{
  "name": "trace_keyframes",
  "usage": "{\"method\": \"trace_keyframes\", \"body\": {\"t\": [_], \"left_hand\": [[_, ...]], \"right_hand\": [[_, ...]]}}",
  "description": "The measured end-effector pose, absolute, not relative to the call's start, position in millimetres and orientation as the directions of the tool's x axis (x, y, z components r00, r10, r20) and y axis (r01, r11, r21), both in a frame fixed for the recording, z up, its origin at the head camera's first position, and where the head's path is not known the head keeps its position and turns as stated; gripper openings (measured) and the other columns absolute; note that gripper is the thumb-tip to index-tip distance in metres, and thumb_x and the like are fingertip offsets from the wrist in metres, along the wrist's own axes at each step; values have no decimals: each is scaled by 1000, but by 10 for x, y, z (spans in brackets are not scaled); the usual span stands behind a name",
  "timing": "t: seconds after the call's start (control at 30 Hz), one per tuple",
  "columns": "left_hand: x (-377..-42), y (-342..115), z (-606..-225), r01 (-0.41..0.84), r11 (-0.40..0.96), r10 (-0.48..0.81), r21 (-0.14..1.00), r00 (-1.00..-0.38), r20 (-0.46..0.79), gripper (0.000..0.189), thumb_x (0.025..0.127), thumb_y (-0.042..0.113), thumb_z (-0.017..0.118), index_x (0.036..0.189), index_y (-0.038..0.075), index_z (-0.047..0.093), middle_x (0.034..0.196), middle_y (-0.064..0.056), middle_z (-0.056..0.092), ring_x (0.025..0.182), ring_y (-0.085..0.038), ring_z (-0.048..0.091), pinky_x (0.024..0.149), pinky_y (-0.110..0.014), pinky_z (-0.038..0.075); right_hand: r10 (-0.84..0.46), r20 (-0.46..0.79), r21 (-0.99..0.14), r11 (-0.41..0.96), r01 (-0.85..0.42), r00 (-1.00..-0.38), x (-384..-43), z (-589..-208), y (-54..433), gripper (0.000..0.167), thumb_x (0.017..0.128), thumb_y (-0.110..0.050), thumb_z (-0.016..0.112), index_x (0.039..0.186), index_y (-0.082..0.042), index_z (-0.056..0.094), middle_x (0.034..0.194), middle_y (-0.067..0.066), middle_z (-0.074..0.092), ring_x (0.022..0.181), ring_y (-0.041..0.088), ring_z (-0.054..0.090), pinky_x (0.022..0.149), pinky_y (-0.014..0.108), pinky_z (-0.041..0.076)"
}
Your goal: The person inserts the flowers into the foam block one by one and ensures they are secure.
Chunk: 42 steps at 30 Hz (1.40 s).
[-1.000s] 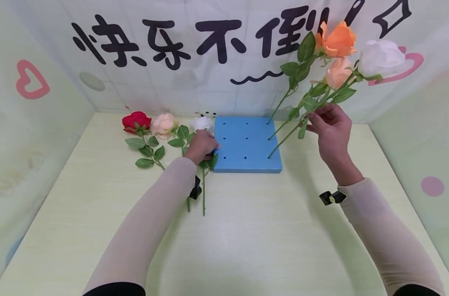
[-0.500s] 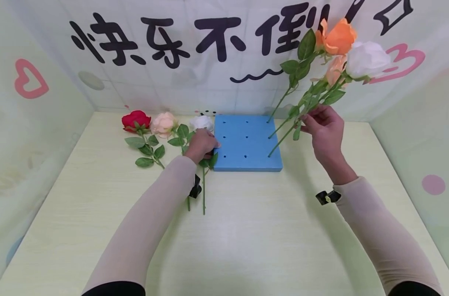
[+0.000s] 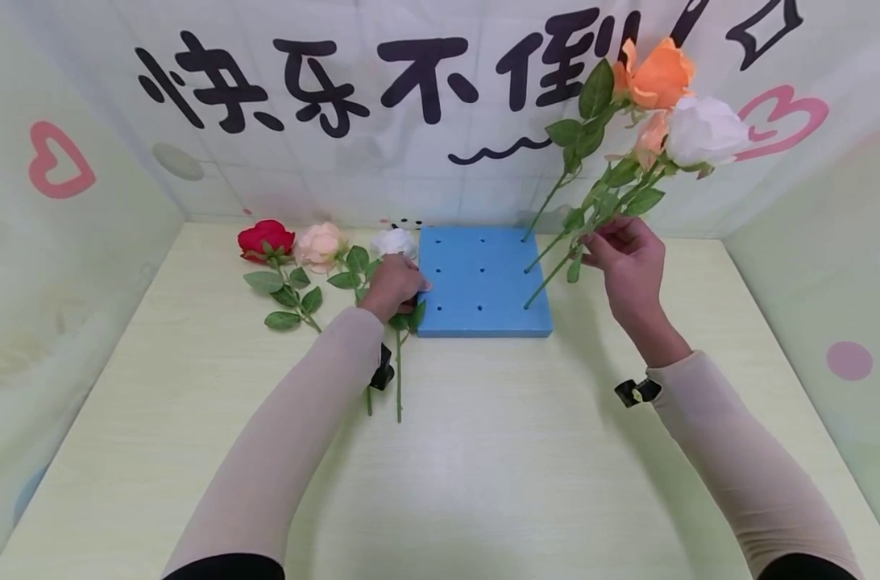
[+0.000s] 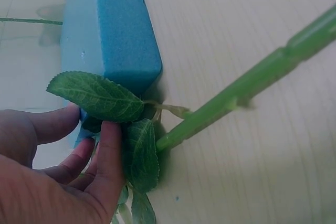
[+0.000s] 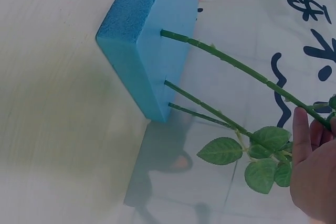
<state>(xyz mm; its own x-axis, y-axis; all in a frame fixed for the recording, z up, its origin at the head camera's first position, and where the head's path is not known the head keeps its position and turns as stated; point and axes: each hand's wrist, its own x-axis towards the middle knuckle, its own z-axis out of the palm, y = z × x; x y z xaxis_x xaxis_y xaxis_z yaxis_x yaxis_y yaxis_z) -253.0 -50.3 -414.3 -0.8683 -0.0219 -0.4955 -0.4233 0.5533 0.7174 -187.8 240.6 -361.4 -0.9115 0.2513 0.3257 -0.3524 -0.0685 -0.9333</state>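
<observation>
A blue foam block with rows of small holes lies on the table. An orange rose, a peach rose and a white rose lean right from holes along its right side. My right hand pinches the white rose's stem partway up; its lower end is in the front right hole. My left hand holds the block's left edge, thumb on the top face and fingers at the side. Leaves of a lying rose partly cover those fingers in the left wrist view.
Left of the block lie a red rose, a pale pink rose and another white rose. Their stems run toward the front, partly under my left arm. A printed cloth backdrop stands right behind the block.
My right hand has moved left and slightly down, bringing the white rose's head left and lower, more upright and overlapping the peach rose. My left hand has stayed at the block.
</observation>
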Motion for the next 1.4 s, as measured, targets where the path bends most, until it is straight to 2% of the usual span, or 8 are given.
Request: {"method": "trace_keyframes", "body": {"t": [0.17, 0.37, 0.8, 1.0, 1.13, 1.2, 1.3, 1.4], "left_hand": [[-2522, -509, -4137, -422, 549, -19, 721, -869, -494, 29, 93, 12, 65, 120, 7, 55, 118, -10, 55, 100, -24, 58, 82, -41, 56], [-2516, -508, -4142, -430, 548, -22, 718, -865, -502, 32, 93, 12, 65, 122, 7, 54, 120, -10, 55, 102, -26, 59, 81, -40, 56], [-2510, -511, -4145, -431, 549, -22, 716, -864, -504, 33, 93, 13, 65, 124, 8, 53, 121, -10, 55, 102, -26, 60, 81, -40, 56], [-2500, -512, -4138, -426, 559, -23, 711, -866, -500, 31, 93, 14, 66, 122, 8, 55, 119, -9, 56, 101, -24, 59, 80, -39, 57], [-2485, -515, -4124, -414, 575, -18, 705, -869, -495, 36, 93, 14, 65, 127, 8, 54, 123, -10, 56, 104, -24, 59, 81, -40, 56], [-2473, -513, -4115, -399, 589, -19, 703, -876, -482, 37, 93, 13, 66, 127, 8, 54, 122, -9, 56, 100, -24, 59, 78, -39, 57], [-2464, -500, -4107, -377, 610, -14, 697, -884, -466, 15, 92, 13, 65, 102, 8, 56, 101, -7, 54, 80, -21, 55, 69, -36, 56], [-2456, -495, -4101, -357, 626, -11, 693, -893, -449, 21, 92, 13, 65, 84, 12, 46, 87, -5, 46, 69, -20, 50, 63, -34, 53]], "right_hand": [[281, 320, -927, -101, -360, -905, -1867, -3639, 2435, 11, 85, 5, 66, 94, -1, 64, 83, 8, 65, 72, 14, 68, 63, 26, 58], [292, 312, -919, -146, -365, -904, -1853, -3661, 2458, 16, 86, 10, 61, 97, -1, 64, 84, 7, 64, 73, 15, 68, 64, 28, 59], [326, 281, -905, -223, -363, -903, -1806, -3712, 2524, 15, 85, 10, 63, 97, 1, 62, 82, 8, 63, 68, 18, 67, 60, 28, 58], [311, 290, -905, -217, -365, -905, -1802, -3714, 2532, 15, 86, 10, 63, 98, 1, 62, 83, 7, 64, 69, 17, 67, 61, 28, 59], [297, 305, -910, -190, -369, -905, -1807, -3720, 2535, 14, 87, 8, 64, 99, 1, 63, 84, 8, 64, 72, 18, 67, 62, 28, 59], [292, 311, -911, -179, -371, -904, -1809, -3721, 2538, 14, 86, 7, 65, 99, 0, 63, 85, 8, 64, 73, 18, 67, 63, 28, 59], [286, 319, -914, -160, -373, -904, -1812, -3719, 2544, 15, 86, 5, 67, 100, 0, 63, 86, 9, 63, 74, 18, 67, 63, 27, 59], [279, 321, -919, -139, -368, -905, -1812, -3709, 2551, 15, 87, 4, 66, 100, 0, 63, 87, 9, 62, 74, 16, 67, 64, 27, 59]]}}
